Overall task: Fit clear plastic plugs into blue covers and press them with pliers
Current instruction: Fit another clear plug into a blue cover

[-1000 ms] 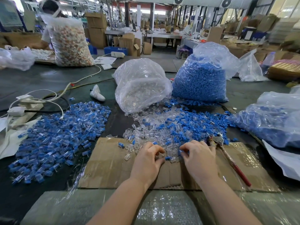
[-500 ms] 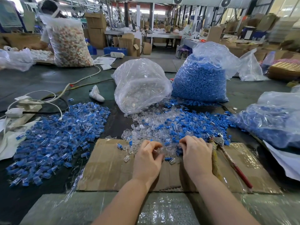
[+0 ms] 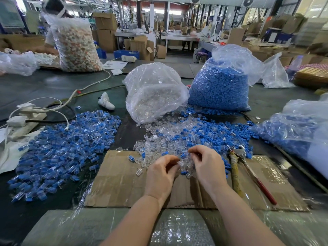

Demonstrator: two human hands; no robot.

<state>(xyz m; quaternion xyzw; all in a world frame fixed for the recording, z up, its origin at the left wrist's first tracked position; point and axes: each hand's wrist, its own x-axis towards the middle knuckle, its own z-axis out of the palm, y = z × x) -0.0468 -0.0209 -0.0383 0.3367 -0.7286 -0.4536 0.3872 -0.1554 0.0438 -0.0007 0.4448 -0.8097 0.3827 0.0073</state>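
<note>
Both hands meet over the cardboard: the left hand and right hand have curled fingers pinching small clear plugs between them. Just beyond lies the mixed heap of plugs and blue covers; the pliers lie right of the right hand.

Pliers lie on the cardboard, right of the loose pile; two bags stand behind.

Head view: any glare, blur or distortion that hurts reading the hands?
Head view: wide-angle bending at the edges; windows at top right blown out; glare on the plastic wrap at the near edge; left hand and right hand fairly sharp, but the clear plugs between them blur together.
</note>
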